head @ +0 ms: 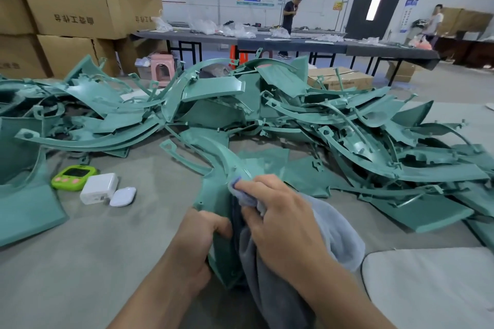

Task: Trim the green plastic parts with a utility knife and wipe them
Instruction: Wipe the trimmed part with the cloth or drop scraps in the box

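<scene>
Left hand [199,232] clamped on green part [213,189] near centre of tabletop [93,262]; right hand [280,219] pinching grey cloth [336,235], wiping. Risks: part slipping, cloth snagging on tabs, untrimmed edge nicking fingers.

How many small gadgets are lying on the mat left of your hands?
3: a green timer, a white charger block right of it, and a white earbud case touching the charger. Others may be hidden under the green parts.

2 bare forearms rise from the lower edge, no sleeves, gloves, watch or rings showing. The left hand [199,238] and right hand [278,211] both have short, plain nails, with knuckles facing up.
</scene>
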Available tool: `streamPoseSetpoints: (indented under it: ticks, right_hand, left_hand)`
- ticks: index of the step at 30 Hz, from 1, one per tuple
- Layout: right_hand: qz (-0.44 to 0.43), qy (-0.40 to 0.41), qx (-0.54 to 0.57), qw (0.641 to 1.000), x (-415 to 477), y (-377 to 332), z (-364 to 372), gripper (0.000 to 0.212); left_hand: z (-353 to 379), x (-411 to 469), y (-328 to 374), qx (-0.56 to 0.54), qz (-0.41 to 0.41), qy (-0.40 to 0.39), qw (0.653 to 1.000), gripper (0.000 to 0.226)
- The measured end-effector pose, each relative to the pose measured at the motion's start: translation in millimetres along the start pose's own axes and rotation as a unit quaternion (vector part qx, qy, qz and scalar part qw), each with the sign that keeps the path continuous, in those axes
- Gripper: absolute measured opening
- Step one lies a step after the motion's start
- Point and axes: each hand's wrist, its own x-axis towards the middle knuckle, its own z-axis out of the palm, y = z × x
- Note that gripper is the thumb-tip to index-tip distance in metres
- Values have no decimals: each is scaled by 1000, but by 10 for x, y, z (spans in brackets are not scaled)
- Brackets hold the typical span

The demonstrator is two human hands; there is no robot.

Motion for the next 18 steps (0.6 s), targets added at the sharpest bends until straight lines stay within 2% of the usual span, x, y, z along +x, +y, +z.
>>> streamPoseSetpoints:
  ticks: [1, 3, 6, 8, 11, 13, 16, 18]
  right_hand:
    - [15, 19, -21, 999, 53, 27, -4, 25]
    - [67, 70, -44, 994, 173, 44, -28, 27]
    - [125, 83, -28, 988, 258, 44, -32, 20]
    - [150, 55, -45, 986, 233, 92, -39, 22]
    - [143, -15, -62, 988, 149, 169, -111, 25]
    - [139, -50, -69, 987, 142, 201, -217, 21]
    - [168, -110, -90, 975, 148, 246, -383, 19]
    - [171, -122, -134, 969, 118, 313, -441, 20]
  left_hand:
    - [6, -9, -3, 12, 5, 9, 1000, 62]
    - [68, -43, 10, 33, 17, 28, 999, 47]
    - [105, -55, 12, 24, 35, 45, 998, 34]
    - [68, -36, 11, -19, 37, 54, 998, 45]
    - [-44, -2, 39, -60, 23, 42, 997, 60]
    - [-84, -18, 48, -69, 7, 11, 998, 63]
    - [-85, -17, 32, -96, 8, 19, 995, 64]
    - [-131, -3, 59, -137, 8, 46, 989, 51]
